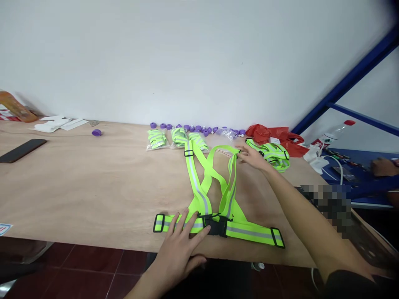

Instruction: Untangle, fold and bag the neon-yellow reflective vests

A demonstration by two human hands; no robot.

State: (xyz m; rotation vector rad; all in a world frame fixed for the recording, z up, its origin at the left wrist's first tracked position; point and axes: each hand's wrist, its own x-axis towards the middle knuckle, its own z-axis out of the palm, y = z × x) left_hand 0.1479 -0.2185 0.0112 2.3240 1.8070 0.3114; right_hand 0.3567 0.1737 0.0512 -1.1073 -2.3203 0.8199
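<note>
A neon-yellow reflective vest (pixel 197 178) made of straps with grey stripes lies spread on the wooden table. Its waist belt runs along the front edge, with a black buckle (pixel 215 224) in the middle and a black slider at each end. My left hand (pixel 183 238) rests flat on the left part of the belt, fingers spread, thumb below the table edge. At the upper end of the right shoulder strap, my right hand (pixel 249 157) is closed on the strap by its black slider. The tips of those fingers are partly hidden.
Behind the vest lie bagged folded vests (pixel 156 139) and several purple caps (pixel 187 127). A bundled vest (pixel 276 156) and red plastic bag (pixel 264 133) are at right, near a bottle (pixel 335 135). A phone (pixel 23 150) lies left. Another person's hand (pixel 385 167) shows far right.
</note>
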